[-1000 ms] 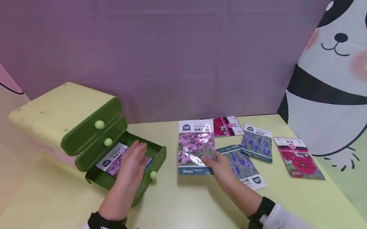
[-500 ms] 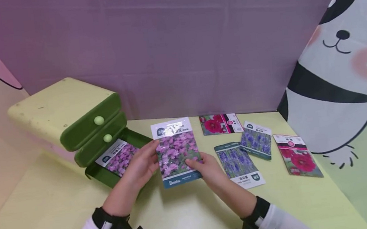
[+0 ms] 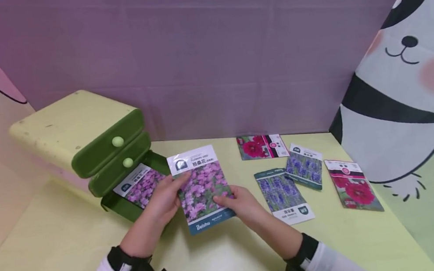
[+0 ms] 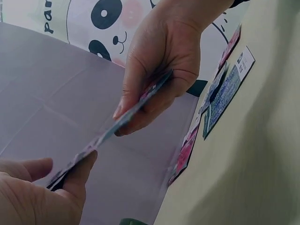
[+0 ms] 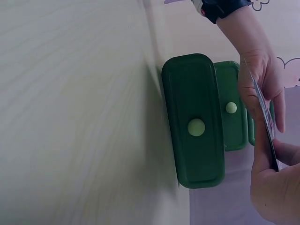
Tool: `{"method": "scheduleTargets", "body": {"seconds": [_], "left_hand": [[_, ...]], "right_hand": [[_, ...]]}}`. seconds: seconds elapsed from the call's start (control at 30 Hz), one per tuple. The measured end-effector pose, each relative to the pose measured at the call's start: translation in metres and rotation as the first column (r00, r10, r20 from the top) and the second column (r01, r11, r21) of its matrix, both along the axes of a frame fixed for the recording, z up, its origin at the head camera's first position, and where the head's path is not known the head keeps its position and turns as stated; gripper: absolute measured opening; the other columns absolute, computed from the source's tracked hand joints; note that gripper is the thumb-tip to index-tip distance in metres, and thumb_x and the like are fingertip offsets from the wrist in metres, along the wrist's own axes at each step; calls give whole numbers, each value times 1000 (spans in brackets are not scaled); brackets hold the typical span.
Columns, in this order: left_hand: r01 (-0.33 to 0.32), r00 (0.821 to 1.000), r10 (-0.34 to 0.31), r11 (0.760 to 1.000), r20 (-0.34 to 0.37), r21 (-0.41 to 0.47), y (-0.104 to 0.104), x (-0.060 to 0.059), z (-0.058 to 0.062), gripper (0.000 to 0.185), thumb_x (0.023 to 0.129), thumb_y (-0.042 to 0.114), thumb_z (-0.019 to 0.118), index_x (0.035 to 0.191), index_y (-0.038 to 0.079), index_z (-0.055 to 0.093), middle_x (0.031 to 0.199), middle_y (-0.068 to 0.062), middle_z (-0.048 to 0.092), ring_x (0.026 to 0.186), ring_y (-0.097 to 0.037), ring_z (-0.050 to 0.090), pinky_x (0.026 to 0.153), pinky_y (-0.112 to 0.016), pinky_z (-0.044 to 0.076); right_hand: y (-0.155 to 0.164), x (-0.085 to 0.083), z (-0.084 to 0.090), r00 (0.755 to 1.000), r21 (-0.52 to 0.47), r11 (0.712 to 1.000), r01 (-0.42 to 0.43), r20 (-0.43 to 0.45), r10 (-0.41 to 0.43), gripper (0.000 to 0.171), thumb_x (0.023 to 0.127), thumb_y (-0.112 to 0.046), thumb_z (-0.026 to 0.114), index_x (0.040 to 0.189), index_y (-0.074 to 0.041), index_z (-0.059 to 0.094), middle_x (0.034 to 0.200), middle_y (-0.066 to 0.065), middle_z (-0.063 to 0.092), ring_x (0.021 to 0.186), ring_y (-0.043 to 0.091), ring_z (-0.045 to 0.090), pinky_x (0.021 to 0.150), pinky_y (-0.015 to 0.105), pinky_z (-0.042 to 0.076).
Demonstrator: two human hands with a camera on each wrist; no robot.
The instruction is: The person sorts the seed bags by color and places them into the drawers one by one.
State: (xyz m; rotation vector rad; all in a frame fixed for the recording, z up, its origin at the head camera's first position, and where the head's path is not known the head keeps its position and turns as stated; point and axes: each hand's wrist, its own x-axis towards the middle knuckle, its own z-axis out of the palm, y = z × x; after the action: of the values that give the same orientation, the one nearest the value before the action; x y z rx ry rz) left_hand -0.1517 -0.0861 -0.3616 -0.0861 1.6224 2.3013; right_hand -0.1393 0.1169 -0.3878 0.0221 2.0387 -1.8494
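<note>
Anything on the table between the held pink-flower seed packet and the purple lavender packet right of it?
No. Head view shows bare yellow table between the pink-flower seed packet and the purple lavender packet.

The seed packet [image 3: 203, 189] pinched between the left hand [image 3: 163, 200] and the right hand [image 3: 240, 203] looks like thin glossy foil or coated paper, its printed face catching a soft sheen near the white label. Left of the grip, the drawer box [image 3: 82, 136] appears to be smooth moulded plastic, matt pale yellow on top with satin dark-green fronts and small glossy knobs [image 3: 117, 141]. Right of the grip, the loose packets [image 3: 283, 195] share the same slick printed finish. Beneath, the table [image 3: 222, 258] is a smooth, faintly reflective yellow surface. Behind, the purple backdrop [image 3: 208, 57] is creased matt cloth.
</note>
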Motion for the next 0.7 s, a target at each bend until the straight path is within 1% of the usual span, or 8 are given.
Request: {"method": "scheduleTargets", "body": {"seconds": [0.1,0.17,0.37,0.53,0.63,0.7], "left_hand": [[-12,1000,12,999,0,-37,-2,1,-2,47,101,18,50,141,-5,40,95,7,72,83,-5,70,81,-23,57],[-18,1000,18,998,-1,-53,-3,1,-3,46,101,17,50,140,-5,40,94,7,72,82,-6,70,80,-23,58],[-29,1000,28,998,-5,-49,-5,1,-6,43,101,12,48,137,-9,41,87,8,71,78,-6,70,76,-24,59],[-40,999,40,999,12,-35,-9,2,-8,43,101,11,47,138,-10,37,88,7,69,80,-6,69,79,-23,58],[-64,998,64,998,27,-21,-13,2,-9,45,101,11,48,139,-9,35,90,7,69,82,-6,69,81,-23,57],[-89,995,89,996,40,-5,-18,1,-10,43,100,11,49,138,-7,37,90,8,67,82,-5,68,81,-22,57]], "right_hand": [[-1,0,0,999,3,999,-39,-3,39,33,93,-13,62,116,10,59,91,13,74,69,10,68,72,27,58],[-2,1,0,999,9,999,-50,0,50,33,93,-14,62,116,10,59,90,12,74,69,10,68,72,27,58],[-5,1,0,998,-4,998,-62,15,62,33,93,-13,62,117,10,58,90,10,74,69,10,68,72,27,58],[-6,0,0,997,-21,997,-80,13,80,37,93,-14,62,121,10,57,91,9,73,70,9,68,73,27,59],[-7,-2,-1,996,-19,996,-89,10,89,37,94,-14,61,122,9,56,92,8,73,71,9,68,75,28,59],[-7,-3,-3,995,-25,995,-95,8,95,37,94,-12,60,123,10,55,91,7,73,71,9,68,76,30,60]]}}
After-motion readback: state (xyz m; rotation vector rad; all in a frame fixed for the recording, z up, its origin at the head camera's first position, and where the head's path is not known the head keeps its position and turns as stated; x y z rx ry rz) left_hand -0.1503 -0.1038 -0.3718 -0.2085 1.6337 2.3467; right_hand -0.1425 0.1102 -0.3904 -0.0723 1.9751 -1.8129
